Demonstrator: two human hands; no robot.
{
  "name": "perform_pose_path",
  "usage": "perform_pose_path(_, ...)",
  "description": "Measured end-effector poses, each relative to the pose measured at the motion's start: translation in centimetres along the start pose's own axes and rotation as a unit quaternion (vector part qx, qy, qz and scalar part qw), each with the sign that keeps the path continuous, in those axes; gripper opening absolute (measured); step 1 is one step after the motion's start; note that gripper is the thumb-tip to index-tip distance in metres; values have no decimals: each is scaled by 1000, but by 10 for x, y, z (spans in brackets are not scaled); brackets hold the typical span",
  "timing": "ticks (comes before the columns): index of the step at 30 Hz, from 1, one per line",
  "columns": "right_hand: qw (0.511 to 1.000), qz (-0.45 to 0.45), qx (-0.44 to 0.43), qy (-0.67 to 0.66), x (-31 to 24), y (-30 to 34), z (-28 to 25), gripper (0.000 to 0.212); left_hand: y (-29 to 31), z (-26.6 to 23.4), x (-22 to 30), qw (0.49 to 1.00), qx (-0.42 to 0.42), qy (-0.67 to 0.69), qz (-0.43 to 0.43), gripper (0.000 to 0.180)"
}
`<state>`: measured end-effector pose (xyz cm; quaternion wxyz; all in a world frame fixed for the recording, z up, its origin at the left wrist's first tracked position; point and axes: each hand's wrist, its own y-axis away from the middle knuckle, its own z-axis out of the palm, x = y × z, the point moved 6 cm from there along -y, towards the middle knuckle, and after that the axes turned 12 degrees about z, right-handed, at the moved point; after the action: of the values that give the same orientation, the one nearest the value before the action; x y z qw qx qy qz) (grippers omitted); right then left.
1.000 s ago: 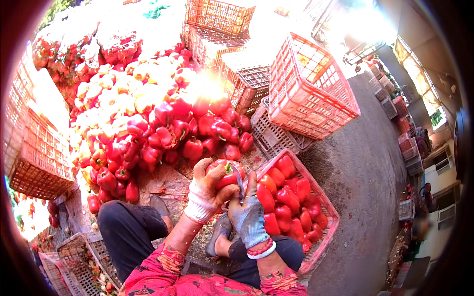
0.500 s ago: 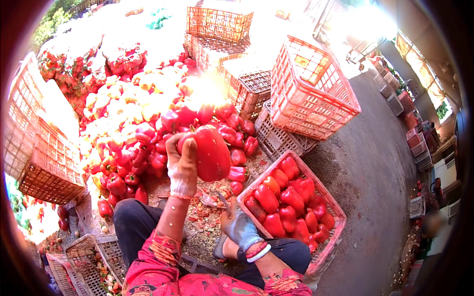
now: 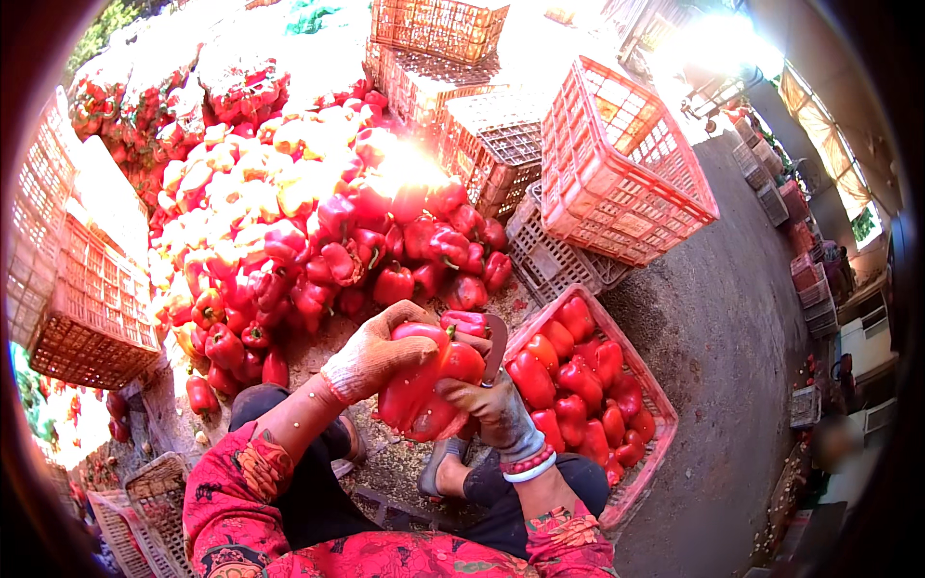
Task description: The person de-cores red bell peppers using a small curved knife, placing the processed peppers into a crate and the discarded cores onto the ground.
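A large red bell pepper (image 3: 409, 397) is held up over the ground between my knees. My left hand (image 3: 371, 358), in a pale work glove, wraps round its upper left side. My right hand (image 3: 493, 416), in a grey-blue stained glove, is closed round a small curved knife (image 3: 496, 345) whose blade points up beside the pepper. The right thumb lies against the pepper's right side. The knife's handle is hidden in my fist. Just right of that hand stands a pink plastic crate (image 3: 663, 451) filled with red peppers (image 3: 580, 380).
A big heap of red peppers (image 3: 260, 260) spreads ahead, partly washed out by sunlight. Stacked orange crates (image 3: 92, 299) flank it at left. A tilted pink crate (image 3: 626, 197) sits on a grey one (image 3: 549, 250) at right. Full net bags (image 3: 246, 87) stand behind the heap.
My left hand has brought the pepper down and nearer my body. My right hand has risen with the knife to meet the pepper. The view has shifted slightly.
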<state>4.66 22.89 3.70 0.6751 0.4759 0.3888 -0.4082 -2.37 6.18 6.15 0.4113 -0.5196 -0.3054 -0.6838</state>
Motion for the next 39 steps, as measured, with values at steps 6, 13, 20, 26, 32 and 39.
perform_pose_path(6,966,14,-10,-257,-10,-14,8,58,-7,3,-24,906,89,412,32,40)
perform_pose_path(13,998,-58,-31,-10,-1,-37,-8,46,-29,-28,3,998,52,-22,2,36)
perform_pose_path(20,948,94,-134,-274,1,-45,-3,55,-20,-33,20,989,10,-143,35,45)
perform_pose_path(26,988,122,-29,-86,18,-40,0,55,-15,-18,30,942,-112,-285,133,44)
perform_pose_path(32,993,106,40,-20,15,-35,-2,42,-13,-29,0,992,-66,-85,-66,49)
perform_pose_path(39,998,20,55,17,-3,-33,-1,48,-23,-39,-30,971,62,228,-43,41)
